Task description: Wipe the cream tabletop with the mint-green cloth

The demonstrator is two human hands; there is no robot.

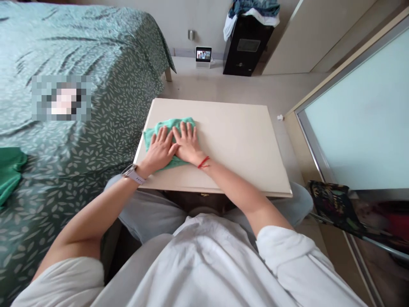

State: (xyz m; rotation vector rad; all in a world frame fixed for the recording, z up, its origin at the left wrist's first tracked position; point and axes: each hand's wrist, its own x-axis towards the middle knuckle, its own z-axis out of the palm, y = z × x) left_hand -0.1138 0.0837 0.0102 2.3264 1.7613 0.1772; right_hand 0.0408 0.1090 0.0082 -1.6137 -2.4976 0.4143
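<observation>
A green cloth (174, 123) lies flat on the left part of a cream-coloured tabletop (236, 145). My left hand (159, 149), with a watch at the wrist, rests palm down on the cloth, its fingers stretched forward. Right beside it, my right hand (187, 143), with a red string round the wrist, presses flat on the same cloth with fingers spread. The two hands touch near the left thumb. Both cover the middle of the cloth, so its edges show around them.
To the left is a bed with a green leaf-patterned cover (105, 85) and a green garment (11, 170) on it. A small screen (203, 55) stands on the floor by the wall. Near it is a black cabinet (246, 47) topped with clothes. A frosted glass panel (361, 106) is at right.
</observation>
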